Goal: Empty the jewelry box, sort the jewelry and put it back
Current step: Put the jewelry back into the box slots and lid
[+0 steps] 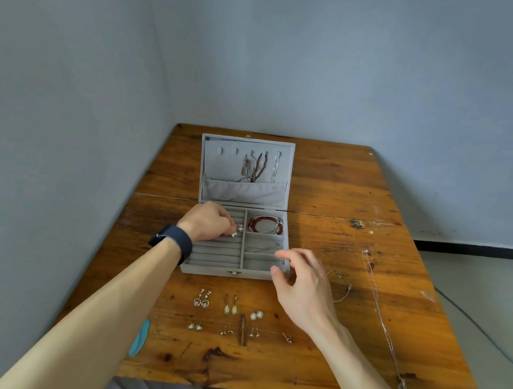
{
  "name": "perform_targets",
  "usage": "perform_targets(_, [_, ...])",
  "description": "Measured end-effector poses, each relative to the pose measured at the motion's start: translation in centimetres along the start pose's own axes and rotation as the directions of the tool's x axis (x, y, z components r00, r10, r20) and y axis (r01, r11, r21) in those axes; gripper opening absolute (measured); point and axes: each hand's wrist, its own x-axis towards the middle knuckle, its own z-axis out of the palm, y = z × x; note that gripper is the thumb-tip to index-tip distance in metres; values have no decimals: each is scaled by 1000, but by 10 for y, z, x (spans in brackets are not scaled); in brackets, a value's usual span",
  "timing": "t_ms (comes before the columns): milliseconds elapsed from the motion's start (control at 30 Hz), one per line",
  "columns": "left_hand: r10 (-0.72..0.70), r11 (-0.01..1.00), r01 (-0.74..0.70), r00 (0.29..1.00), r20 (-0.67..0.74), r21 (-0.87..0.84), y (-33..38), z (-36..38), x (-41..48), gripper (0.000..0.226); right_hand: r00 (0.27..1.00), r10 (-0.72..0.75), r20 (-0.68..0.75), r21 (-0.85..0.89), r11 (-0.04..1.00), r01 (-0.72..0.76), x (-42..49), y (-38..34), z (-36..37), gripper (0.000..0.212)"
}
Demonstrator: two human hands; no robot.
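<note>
A grey jewelry box (pixel 215 271) lies open on the wooden table. My left hand (pixel 209 221) reaches into its ring rolls and pinches a small silver ring (pixel 234 234); another ring (pixel 240 228) sits in the rolls beside it. My right hand (pixel 302 283) hovers over the box's front right corner with relaxed fingers, holding nothing. A red bead bracelet (pixel 265 224) fills the top right compartment and a thin chain (pixel 263 248) lies in the middle one. Necklaces (pixel 255 167) hang inside the lid. Several pairs of earrings (pixel 231 306) are laid out in front of the box.
A long silver necklace with a ring pendant (pixel 382 320) stretches along the table's right side, and a thin bracelet (pixel 344 288) lies beside my right hand. A turquoise object (pixel 139 338) sits at the left edge. Walls close in behind and on the left.
</note>
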Motion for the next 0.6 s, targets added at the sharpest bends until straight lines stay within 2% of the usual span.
perform_targets(100, [-12, 992, 15, 1000, -25, 122, 7, 4, -2, 5, 996, -88, 1, -42, 995, 88, 30, -19, 3, 29])
perform_targets(167, [-23, 989, 24, 1000, -6, 149, 11, 3, -5, 10, 991, -130, 27, -65, 989, 131, 56, -33, 7, 29])
perform_targets(367, [-42, 987, 44, 999, -18, 154, 8, 0, -9, 13, 950, -161, 267, -232, 946, 225, 107, -50, 19, 30])
perform_targets(500, [-17, 990, 14, 1000, 22, 137, 2, -2, -8, 11, 923, -210, 323, -280, 910, 305, 119, -56, 18, 26])
perform_targets(600, [1, 999, -1, 1000, -5, 52, -5, -4, -4, 11, 924, -177, 338, -246, 931, 269, 125, -58, 15, 24])
